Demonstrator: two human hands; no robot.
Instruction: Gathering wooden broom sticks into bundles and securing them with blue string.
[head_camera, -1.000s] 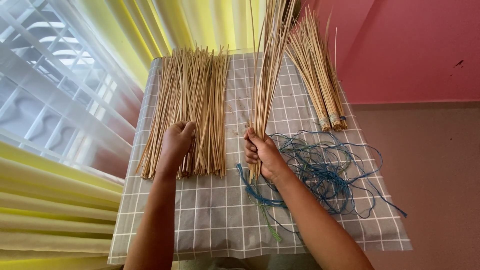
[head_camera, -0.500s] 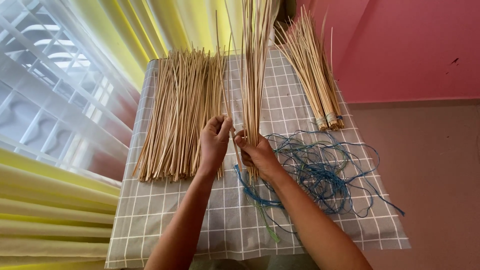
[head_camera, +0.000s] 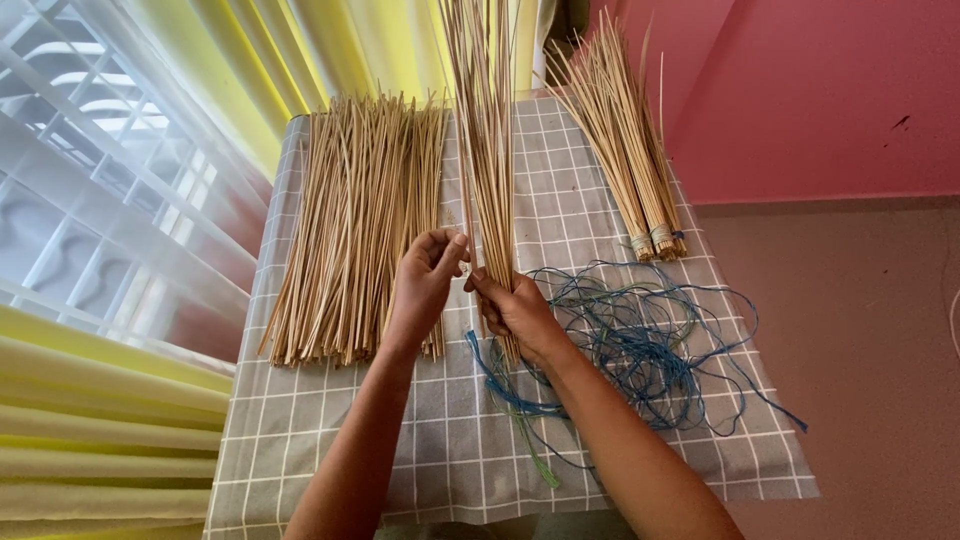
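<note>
Head view: right hand (head_camera: 515, 312) clenched around an upright stick bundle (head_camera: 487, 140), left hand (head_camera: 428, 280) pinching one stick beside it.

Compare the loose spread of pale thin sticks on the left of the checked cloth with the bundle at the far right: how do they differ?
The loose spread of pale thin sticks lies unbound, fanned flat in a wide layer; the tied bundle of pale sticks is bound near its lower end and narrow there. The spread lies beside the left hand; the bundle lies farther off, beyond the tangle of blue string. Both rest on the grey checked cloth and look like the same material.
</note>
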